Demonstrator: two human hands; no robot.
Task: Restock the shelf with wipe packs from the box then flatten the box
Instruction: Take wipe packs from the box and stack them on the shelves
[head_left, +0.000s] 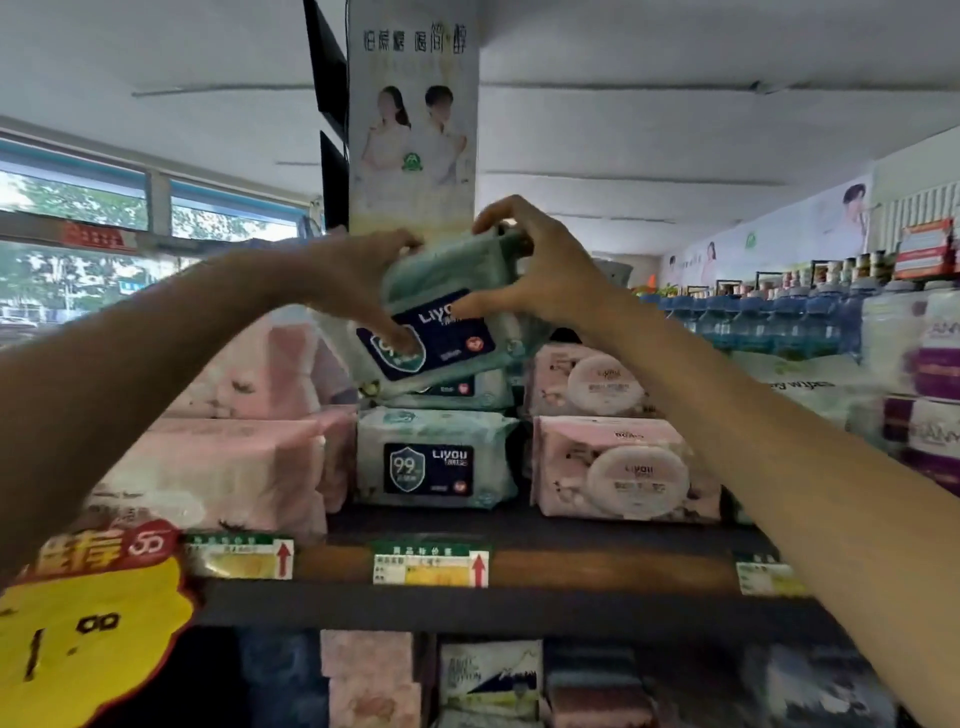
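Shop aisle, dark shelf with price tags along its edge. Green wipe pack up at the top of the green stack, long axis left-right, label facing the camera, left end tilted down. Left hand gripping its left end, thumb on the label; right hand curled round its upper right corner. Both forearms raised. Pink packs either side, bottles far right, pillar poster behind.
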